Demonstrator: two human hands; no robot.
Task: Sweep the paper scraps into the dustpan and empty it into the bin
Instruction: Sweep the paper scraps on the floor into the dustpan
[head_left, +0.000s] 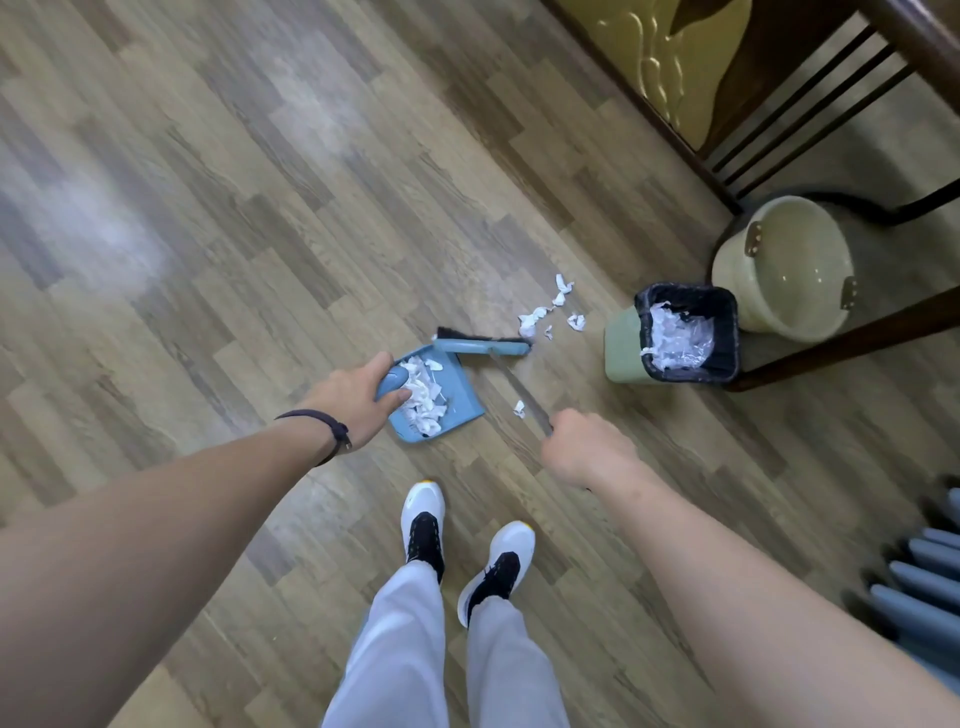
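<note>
A blue dustpan (462, 395) rests on the wooden floor, holding a heap of white paper scraps (423, 395). My left hand (358, 397) grips its handle. My right hand (587, 447) is closed around the thin handle of a blue broom (483, 345), whose head with dark bristles lies just beyond the pan's mouth. Loose paper scraps (550, 309) lie on the floor past the broom head, and one scrap (518, 408) sits beside the handle. The green bin (680, 338), lined with a black bag and holding white scraps, stands to the right.
A beige bucket (784, 270) stands behind the bin under a dark wooden chair (810, 114). A chair rail (852, 332) runs beside the bin. My feet in white and black shoes (467, 545) are below the pan. Blue ribbed objects (919, 577) sit at the right edge.
</note>
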